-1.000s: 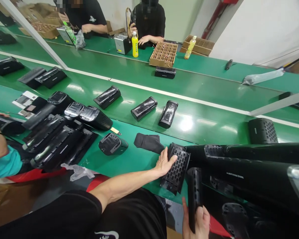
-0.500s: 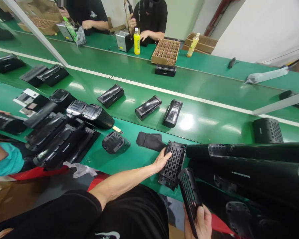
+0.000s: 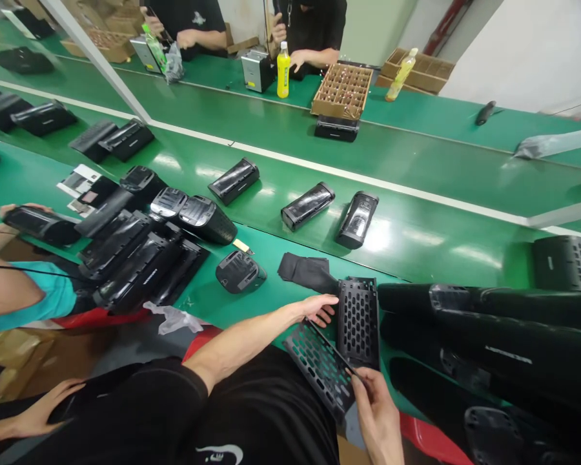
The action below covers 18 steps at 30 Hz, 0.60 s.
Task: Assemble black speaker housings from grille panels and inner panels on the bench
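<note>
The right hand (image 3: 377, 413) seems to hide one perforated panel's (image 3: 319, 368) corner.

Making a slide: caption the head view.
Right hand holds a black perforated plastic grille panel, left hand beside a second on a green conveyor belt.

Right hand (image 3: 377, 413): lower, turned palm-up.
Held piece: black perforated plastic panel (image 3: 319, 368), swung from edge-on to a low slant, far end now well left of the right fingers.
Left hand (image 3: 314, 310): slid off the lower panel's face.
Lower piece: second black perforated plastic panel (image 3: 358, 323), turned square to the belt, just right of the left fingertips.
Lower left: co-worker's hand (image 3: 43, 407), newly in full view.
</note>
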Motion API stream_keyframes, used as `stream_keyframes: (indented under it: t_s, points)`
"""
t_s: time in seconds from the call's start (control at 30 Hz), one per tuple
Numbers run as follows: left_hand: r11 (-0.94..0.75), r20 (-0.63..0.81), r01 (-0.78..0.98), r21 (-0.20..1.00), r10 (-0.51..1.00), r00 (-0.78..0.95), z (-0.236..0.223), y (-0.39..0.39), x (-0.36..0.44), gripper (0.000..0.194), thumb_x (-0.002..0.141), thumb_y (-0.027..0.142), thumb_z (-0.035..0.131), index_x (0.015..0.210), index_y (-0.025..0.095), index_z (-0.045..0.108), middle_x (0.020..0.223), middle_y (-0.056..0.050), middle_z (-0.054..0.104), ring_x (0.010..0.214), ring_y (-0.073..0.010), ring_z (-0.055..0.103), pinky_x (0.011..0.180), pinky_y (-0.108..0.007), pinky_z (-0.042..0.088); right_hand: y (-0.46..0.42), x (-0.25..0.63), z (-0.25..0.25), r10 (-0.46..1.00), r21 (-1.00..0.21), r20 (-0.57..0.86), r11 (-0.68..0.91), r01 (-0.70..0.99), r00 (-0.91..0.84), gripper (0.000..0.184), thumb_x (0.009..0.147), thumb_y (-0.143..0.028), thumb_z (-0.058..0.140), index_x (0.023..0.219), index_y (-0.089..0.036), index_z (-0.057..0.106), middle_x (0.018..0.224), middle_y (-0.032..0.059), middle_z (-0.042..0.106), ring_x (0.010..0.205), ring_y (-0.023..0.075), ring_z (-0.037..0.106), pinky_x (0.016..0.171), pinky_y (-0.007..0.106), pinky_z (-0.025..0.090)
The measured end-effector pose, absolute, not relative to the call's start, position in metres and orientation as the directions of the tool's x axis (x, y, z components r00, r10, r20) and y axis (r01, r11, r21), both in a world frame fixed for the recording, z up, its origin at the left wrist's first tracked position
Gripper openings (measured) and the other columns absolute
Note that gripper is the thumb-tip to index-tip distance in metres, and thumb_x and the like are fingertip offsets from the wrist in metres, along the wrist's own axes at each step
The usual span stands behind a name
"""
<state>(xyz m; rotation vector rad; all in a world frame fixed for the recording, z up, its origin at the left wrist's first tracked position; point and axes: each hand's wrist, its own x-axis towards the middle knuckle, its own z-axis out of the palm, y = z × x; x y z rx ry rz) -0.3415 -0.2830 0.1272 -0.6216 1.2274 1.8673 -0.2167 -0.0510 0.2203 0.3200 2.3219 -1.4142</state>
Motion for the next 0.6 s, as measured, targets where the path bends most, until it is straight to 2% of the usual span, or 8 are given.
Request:
stream_keyframes:
  t_s: [0.07, 0.17, 0.3, 0.37, 0.5, 0.6]
  points:
    - [-0.186, -0.749, -0.836, 0.517, 0.375, -0.547, 0.128, -0.299, -0.342, 0.07, 0.073, 0.07, 0.076, 0.125, 0.024, 0.065, 0.098, -0.007, 0.072, 0.071, -0.0171, 0.065, 0.072, -0.036, 0.059, -0.064, -0.226, 0.223, -0.083, -0.749, -0.449, 0.577, 0.325, -0.89, 0.041, 0.089, -0.062, 0.06, 0.099, -0.023, 0.067, 0.094, 0.0072, 0.078, 0.084, 0.0236, 0.074, 0.074, 0.029, 0.054]
    - [-0.192, -0.764, -0.831, 0.521, 0.33, -0.555, 0.129, -0.332, -0.333, 0.061, 0.077, 0.071, 0.072, 0.112, 0.021, 0.068, 0.089, -0.006, 0.074, 0.07, -0.0162, 0.067, 0.07, -0.031, 0.058, -0.093, -0.244, 0.224, -0.171, -0.683, -0.424, 0.705, 0.19, -0.889, 0.031, 0.091, -0.055, 0.051, 0.095, -0.027, 0.064, 0.085, 0.005, 0.077, 0.072, 0.0229, 0.072, 0.064, 0.029, 0.049]
    - [-0.234, -0.829, -0.84, 0.49, 0.172, -0.532, 0.128, -0.384, -0.3, 0.061, 0.085, 0.076, 0.058, 0.09, 0.016, 0.066, 0.075, -0.006, 0.07, 0.06, -0.0143, 0.065, 0.065, -0.029, 0.056, -0.14, -0.263, 0.211, -0.338, -0.636, -0.358, 0.77, -0.037, -0.87, 0.02, 0.089, -0.039, 0.043, 0.091, -0.029, 0.06, 0.076, 0.0027, 0.072, 0.066, 0.0227, 0.069, 0.061, 0.029, 0.044]
    - [-0.267, -0.853, -0.833, 0.484, 0.066, -0.517, 0.129, -0.403, -0.278, 0.059, 0.09, 0.074, 0.053, 0.087, 0.016, 0.062, 0.073, -0.005, 0.069, 0.06, -0.0143, 0.065, 0.066, -0.03, 0.057, -0.161, -0.269, 0.197, -0.407, -0.617, -0.364, 0.779, -0.111, -0.838, 0.018, 0.086, -0.03, 0.04, 0.089, -0.028, 0.058, 0.071, 0.0014, 0.068, 0.063, 0.0213, 0.066, 0.061, 0.029, 0.042]
    - [-0.31, -0.839, -0.779, 0.544, -0.18, -0.514, 0.139, -0.423, -0.231, 0.045, 0.093, 0.061, 0.057, 0.093, 0.017, 0.062, 0.086, -0.006, 0.073, 0.079, -0.0176, 0.073, 0.08, -0.032, 0.06, -0.191, -0.274, 0.161, -0.444, -0.608, -0.412, 0.784, -0.123, -0.796, 0.019, 0.08, -0.02, 0.042, 0.089, -0.026, 0.057, 0.062, -0.0018, 0.058, 0.058, 0.0196, 0.06, 0.06, 0.028, 0.039]
    - [-0.288, -0.802, -0.763, 0.579, -0.373, -0.468, 0.153, -0.433, -0.197, 0.047, 0.081, 0.057, 0.074, 0.104, 0.017, 0.064, 0.108, -0.01, 0.074, 0.104, -0.0266, 0.073, 0.092, -0.039, 0.059, -0.206, -0.276, 0.139, -0.431, -0.603, -0.44, 0.792, -0.097, -0.788, 0.02, 0.078, -0.018, 0.043, 0.088, -0.025, 0.058, 0.057, -0.0029, 0.054, 0.052, 0.019, 0.056, 0.057, 0.028, 0.038]
